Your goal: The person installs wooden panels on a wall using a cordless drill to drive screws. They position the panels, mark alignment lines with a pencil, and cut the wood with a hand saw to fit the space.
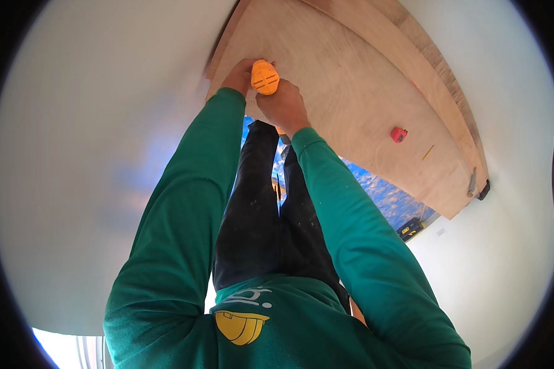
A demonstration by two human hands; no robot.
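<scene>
My right hand [284,106] is closed round the grip of an orange power drill [265,78], whose vented rear end faces up. An orange and black part [282,135] shows just below that hand, perhaps the drill's base. My left hand [239,76] is just left of the drill and close against it. Its fingers are mostly hidden behind the tool, so whether they grip anything cannot be seen. Both hands are over the left part of a large wooden panel [345,92]. The drill's front end is out of sight.
On the panel's right part lie a red tape measure [399,134], a yellow pencil [428,152] and a slim grey tool [472,182]. Wooden strips [434,64] run along the far edge. White walls [104,154] rise on both sides. Blue patterned covering [381,194] shows below the panel.
</scene>
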